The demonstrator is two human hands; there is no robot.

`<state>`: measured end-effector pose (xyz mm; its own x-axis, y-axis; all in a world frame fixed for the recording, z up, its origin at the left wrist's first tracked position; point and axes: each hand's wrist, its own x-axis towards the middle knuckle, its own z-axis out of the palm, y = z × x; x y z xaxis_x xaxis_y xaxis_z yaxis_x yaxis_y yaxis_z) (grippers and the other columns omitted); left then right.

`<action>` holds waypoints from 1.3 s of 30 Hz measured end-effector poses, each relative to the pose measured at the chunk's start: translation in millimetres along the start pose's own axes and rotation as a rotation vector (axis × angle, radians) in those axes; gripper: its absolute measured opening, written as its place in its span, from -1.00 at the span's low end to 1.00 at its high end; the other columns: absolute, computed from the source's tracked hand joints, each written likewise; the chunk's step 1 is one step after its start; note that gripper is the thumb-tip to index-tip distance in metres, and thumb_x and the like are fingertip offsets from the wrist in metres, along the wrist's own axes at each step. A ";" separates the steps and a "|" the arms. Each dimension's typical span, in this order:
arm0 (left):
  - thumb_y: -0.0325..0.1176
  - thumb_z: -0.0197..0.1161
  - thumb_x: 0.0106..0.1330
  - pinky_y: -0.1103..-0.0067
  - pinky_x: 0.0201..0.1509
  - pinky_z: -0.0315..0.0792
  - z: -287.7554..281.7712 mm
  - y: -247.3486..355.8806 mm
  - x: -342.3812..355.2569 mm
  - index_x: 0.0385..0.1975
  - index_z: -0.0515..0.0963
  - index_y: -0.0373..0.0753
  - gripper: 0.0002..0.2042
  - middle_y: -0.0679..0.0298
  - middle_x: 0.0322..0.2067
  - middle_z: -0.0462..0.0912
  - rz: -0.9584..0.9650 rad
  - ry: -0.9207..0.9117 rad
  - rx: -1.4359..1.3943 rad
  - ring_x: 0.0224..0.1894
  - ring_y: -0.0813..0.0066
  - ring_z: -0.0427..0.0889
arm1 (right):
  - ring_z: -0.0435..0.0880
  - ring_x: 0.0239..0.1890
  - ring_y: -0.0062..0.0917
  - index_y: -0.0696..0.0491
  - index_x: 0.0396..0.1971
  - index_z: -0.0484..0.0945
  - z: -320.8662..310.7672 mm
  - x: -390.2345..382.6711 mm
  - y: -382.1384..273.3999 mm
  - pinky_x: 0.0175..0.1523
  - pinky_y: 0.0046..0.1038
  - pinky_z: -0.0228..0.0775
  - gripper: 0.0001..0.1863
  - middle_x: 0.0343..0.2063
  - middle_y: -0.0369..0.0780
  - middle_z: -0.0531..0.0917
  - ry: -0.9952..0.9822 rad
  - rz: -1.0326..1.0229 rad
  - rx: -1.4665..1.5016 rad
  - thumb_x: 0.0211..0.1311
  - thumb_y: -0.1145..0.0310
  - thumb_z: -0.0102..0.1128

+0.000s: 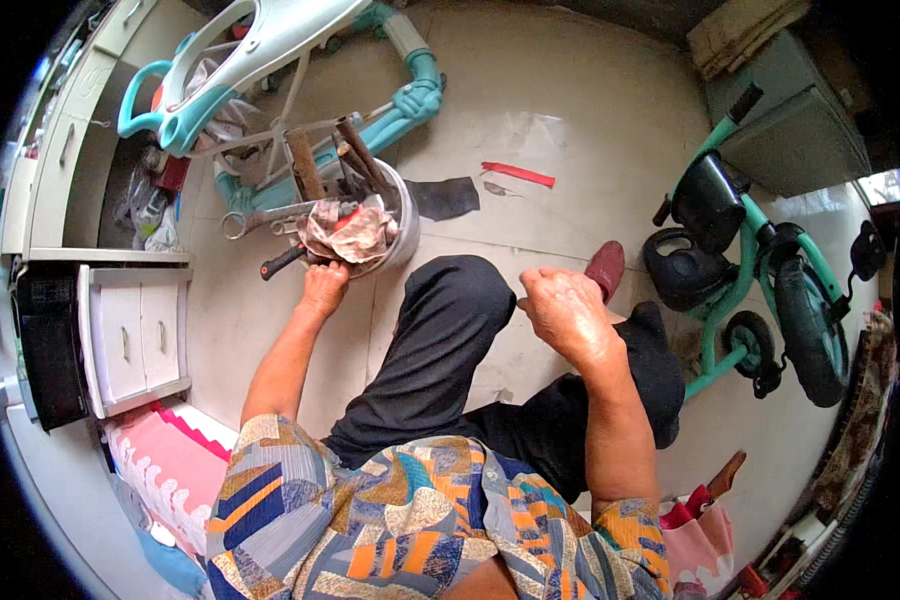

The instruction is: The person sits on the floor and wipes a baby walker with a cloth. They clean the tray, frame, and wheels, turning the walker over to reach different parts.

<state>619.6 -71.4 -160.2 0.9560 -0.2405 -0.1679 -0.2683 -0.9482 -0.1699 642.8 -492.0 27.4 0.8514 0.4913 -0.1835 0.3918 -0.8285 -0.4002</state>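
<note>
While we look down, a white-and-turquoise frame [265, 52] stands far left and a green child's cycle [744, 272] stands right. On the left we have a bucket [408, 225] of tools, topped by a crumpled cloth [348, 234]. Our right hand [566, 312], fingers curled, hovers between our knees; our left hand [325, 288] meets the cloth's near edge, though we cannot tell its grip. Farther off lies a red strip [518, 175].
</note>
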 end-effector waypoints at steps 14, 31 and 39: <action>-0.51 0.31 -0.15 0.24 -0.30 0.51 8.3 -24.5 -116.6 -0.42 0.58 -0.31 -0.79 0.06 -0.42 0.62 -0.080 -0.034 -0.115 -0.36 0.07 0.62 | 0.62 -0.26 -0.10 0.13 -0.40 0.51 1.4 -7.9 -8.7 -0.19 -0.17 0.46 -0.78 -0.43 -0.04 0.62 -0.041 0.050 -0.069 0.02 0.34 0.30; -0.37 0.37 -0.08 0.23 -0.32 0.53 45.5 -18.6 -346.6 -0.51 0.67 -0.21 -0.87 0.03 -0.56 0.64 -0.448 -0.153 -0.124 -0.47 0.01 0.64 | 0.64 -0.23 -0.13 0.09 -0.34 0.53 17.0 -5.7 -16.8 -0.16 -0.16 0.48 -0.81 -0.40 -0.04 0.65 -0.237 0.099 -0.174 0.11 0.31 0.24; -0.37 0.30 -0.03 0.22 -0.25 0.50 52.0 -5.4 -385.7 -0.45 0.63 -0.28 -0.84 -0.02 -0.47 0.63 -0.571 -0.315 -0.091 -0.33 0.00 0.62 | 0.63 -0.21 -0.14 0.10 -0.29 0.54 25.9 -19.0 -12.3 -0.12 -0.18 0.47 -0.80 -0.34 -0.05 0.65 -0.256 0.153 -0.133 0.10 0.35 0.23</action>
<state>246.1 37.3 -145.0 0.8609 0.3651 -0.3543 0.2955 -0.9257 -0.2359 612.8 -484.2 12.6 0.7949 0.3965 -0.4592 0.3228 -0.9173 -0.2332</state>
